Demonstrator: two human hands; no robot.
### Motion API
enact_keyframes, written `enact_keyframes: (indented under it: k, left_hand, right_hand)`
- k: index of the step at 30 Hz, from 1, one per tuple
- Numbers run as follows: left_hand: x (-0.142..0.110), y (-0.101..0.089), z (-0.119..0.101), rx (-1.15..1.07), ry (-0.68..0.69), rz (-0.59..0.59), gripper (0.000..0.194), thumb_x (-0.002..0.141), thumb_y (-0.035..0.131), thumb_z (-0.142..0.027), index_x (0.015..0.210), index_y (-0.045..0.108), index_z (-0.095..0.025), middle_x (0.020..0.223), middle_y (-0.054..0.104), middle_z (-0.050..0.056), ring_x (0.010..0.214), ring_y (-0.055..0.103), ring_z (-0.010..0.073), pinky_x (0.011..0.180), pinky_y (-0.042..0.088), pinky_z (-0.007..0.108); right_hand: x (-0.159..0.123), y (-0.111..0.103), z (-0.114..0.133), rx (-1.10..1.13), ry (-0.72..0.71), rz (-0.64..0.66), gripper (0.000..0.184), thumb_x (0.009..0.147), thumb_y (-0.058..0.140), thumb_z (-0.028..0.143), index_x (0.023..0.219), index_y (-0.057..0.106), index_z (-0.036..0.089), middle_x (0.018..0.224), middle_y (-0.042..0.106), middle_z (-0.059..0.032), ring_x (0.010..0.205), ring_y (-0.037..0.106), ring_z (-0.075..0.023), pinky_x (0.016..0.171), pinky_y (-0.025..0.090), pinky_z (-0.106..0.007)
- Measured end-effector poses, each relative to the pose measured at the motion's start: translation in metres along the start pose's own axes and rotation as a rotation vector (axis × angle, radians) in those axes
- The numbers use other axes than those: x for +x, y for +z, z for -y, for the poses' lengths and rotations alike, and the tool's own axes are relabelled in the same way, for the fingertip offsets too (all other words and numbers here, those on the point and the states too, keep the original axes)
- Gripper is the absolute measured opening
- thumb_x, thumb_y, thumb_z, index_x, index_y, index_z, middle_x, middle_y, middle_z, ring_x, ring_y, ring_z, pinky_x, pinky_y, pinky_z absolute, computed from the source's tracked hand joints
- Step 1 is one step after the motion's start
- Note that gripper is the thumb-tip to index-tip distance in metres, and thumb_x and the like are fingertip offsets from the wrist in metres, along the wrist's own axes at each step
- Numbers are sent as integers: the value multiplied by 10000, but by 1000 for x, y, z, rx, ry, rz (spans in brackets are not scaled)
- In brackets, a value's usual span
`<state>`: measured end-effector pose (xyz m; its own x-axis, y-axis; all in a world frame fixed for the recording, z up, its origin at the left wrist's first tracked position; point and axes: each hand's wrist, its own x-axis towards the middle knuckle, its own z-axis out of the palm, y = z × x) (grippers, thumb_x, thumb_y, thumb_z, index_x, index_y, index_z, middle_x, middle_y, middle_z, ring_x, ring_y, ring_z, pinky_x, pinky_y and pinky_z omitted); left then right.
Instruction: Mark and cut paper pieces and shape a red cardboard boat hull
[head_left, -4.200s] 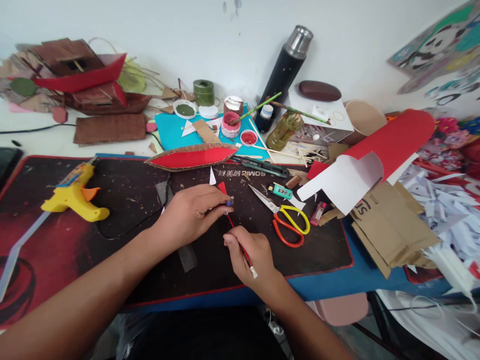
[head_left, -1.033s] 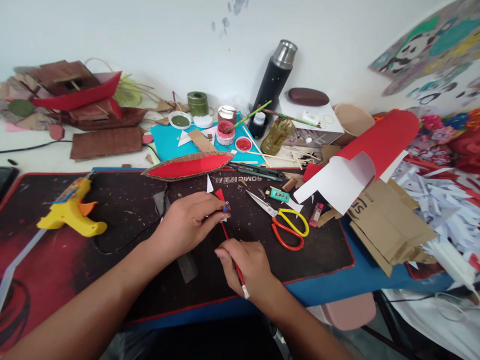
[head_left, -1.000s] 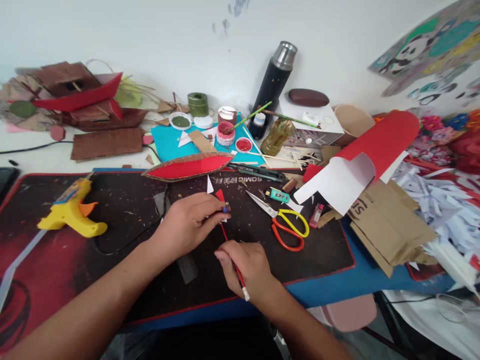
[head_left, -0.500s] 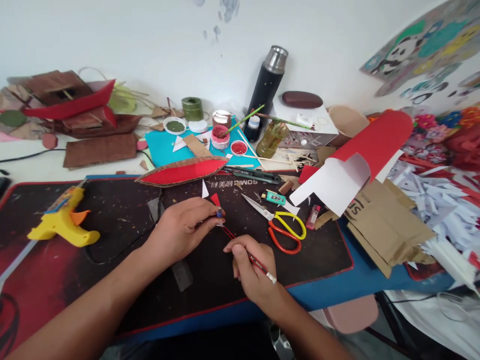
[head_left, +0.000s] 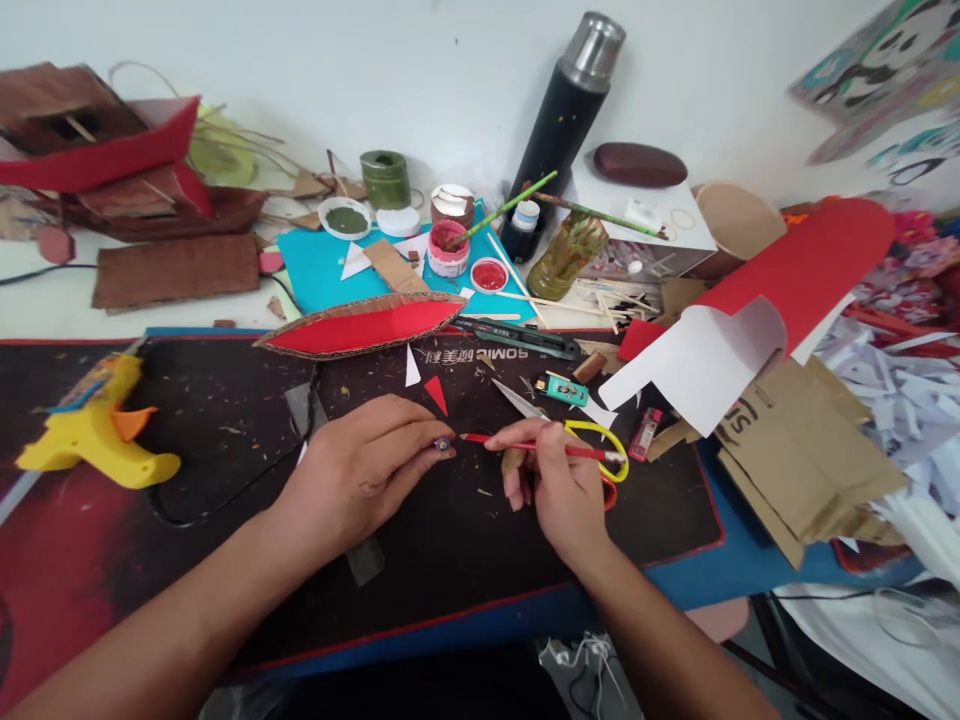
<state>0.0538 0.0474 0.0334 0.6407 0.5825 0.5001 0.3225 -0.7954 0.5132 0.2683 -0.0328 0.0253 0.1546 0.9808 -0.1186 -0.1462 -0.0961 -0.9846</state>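
Note:
My left hand (head_left: 367,455) is closed, thumb and fingertips pinching a small dark blue piece with a metallic end (head_left: 442,443); its exact kind is too small to make out. In my right hand (head_left: 559,490) is a red pencil (head_left: 536,444) with a white end, lying almost level. The pencil's dark point faces the small piece, a short gap apart from it. Partly behind my right hand lie scissors (head_left: 609,440) with yellow and red handles. Small white and red paper scraps (head_left: 436,393) lie just beyond my left hand.
A yellow glue gun (head_left: 97,430) lies at the left. Behind my hands are a red-lined cardboard boat shape (head_left: 360,328), a box cutter (head_left: 525,340), paint pots (head_left: 448,250) and a black flask (head_left: 559,130). Rolled red paper (head_left: 810,270) and cardboard (head_left: 802,450) stand right.
The pencil has come away from the small blue piece and turned from slanted to nearly level. My right hand has moved right and up, now covering part of the scissors. The view has shifted.

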Motion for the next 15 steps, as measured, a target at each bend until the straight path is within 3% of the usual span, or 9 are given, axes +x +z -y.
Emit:
enact_keyframes:
  k: [3, 10, 15]
  left_hand:
    - [-2, 1, -2, 29, 6, 13, 103, 1067, 658, -173, 1111, 740, -129, 970, 791, 72, 861, 772, 187, 777, 632, 291]
    - [-3, 4, -9, 121, 69, -15, 144, 1087, 567, -102, 1141, 701, -102, 899, 795, 66, 785, 775, 189, 745, 651, 308]
    - [-9, 3, -14, 107, 48, 14, 173, 1075, 553, -64, 1190, 682, -78, 918, 808, 81, 761, 768, 198, 705, 650, 326]
  right_hand:
    - [21, 2, 13, -42, 33, 44, 619, 1059, 537, 743, 866, 777, 206, 517, 598, 30, 383, 480, -93, 372, 354, -215]
    - [62, 16, 24, -107, 137, 241, 358, 1039, 690, 552, 1000, 759, 202, 643, 665, 53, 456, 587, -79, 427, 400, -200]
    - [74, 16, 19, -125, 160, 271, 462, 1049, 647, 616, 899, 747, 190, 529, 621, 57, 419, 562, -89, 440, 411, -211]
